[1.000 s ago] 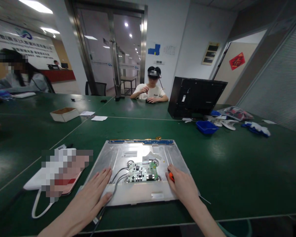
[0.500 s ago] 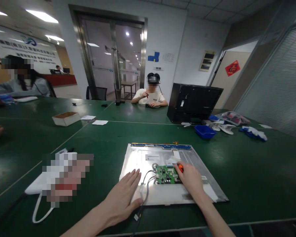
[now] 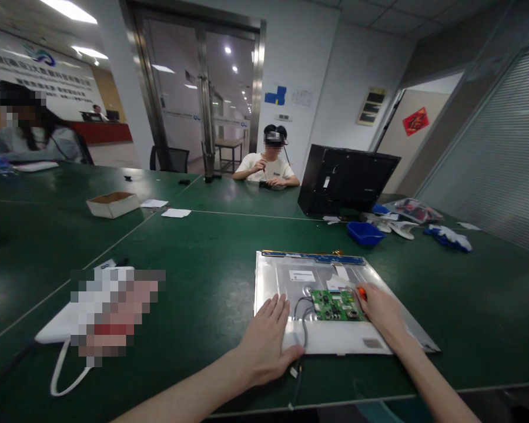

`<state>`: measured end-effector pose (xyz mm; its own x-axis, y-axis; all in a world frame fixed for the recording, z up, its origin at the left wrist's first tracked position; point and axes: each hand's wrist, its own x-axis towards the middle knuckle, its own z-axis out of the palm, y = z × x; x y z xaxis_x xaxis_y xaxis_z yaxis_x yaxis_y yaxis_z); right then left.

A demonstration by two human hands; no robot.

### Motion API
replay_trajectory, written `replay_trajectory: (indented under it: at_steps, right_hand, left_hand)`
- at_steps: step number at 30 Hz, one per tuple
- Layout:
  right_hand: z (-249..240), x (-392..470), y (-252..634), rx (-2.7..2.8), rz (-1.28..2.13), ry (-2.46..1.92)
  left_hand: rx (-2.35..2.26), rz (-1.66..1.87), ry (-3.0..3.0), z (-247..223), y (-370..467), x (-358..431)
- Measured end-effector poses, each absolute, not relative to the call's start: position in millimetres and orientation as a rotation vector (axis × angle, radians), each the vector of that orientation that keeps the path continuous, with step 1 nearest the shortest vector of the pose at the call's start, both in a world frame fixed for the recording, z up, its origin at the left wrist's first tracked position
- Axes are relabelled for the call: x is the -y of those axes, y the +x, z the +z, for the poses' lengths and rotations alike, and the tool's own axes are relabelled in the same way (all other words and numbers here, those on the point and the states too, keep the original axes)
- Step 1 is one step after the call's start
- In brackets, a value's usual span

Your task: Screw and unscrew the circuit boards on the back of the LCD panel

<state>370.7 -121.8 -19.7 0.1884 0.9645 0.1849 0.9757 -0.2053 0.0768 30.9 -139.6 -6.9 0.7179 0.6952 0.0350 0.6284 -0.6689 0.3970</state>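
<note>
A flat silver display panel [image 3: 275,279] lies back side up on the green table. Along its far edge runs a blue circuit strip [image 3: 312,257]. Mounted near its middle is a green circuit board [image 3: 335,305], with grey cables [image 3: 305,329] trailing from its left side over the near edge. My left hand [image 3: 268,338] rests flat on the panel's left near corner, fingers stretched out. At the board's right side, my right hand [image 3: 383,311] is closed around an orange-handled screwdriver [image 3: 362,293]. Most of that tool, its tip included, is hidden by the hand.
Left of the panel lie a white device [image 3: 57,323] and a blurred-out item [image 3: 114,317]. Farther off are an open white box [image 3: 113,205], a blue tray [image 3: 365,234], a black monitor [image 3: 348,182] and gloves [image 3: 449,237]. A person [image 3: 268,167] sits opposite; another [image 3: 30,129] sits at left.
The panel has shifted to the right across the table, and both my hands have moved right with it. My left hand stays flat and my right hand stays closed on the screwdriver.
</note>
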Motion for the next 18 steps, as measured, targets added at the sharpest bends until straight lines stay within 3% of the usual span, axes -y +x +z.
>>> replay_trajectory:
  at_steps: [9, 12, 18]
  right_hand:
    - [19, 89, 430, 1.94, -0.277, -2.384]
    - [21, 85, 419, 2.075, -0.179, -2.249]
    - [7, 76, 378, 2.333, 0.059, -1.96]
  left_hand:
    - [-0.945, 0.357, 2.45, 2, 72, 117]
    - [-1.182, 0.258, 2.444, -1, 57, 112]
    - [-1.164, 0.233, 2.546, -21, 62, 111]
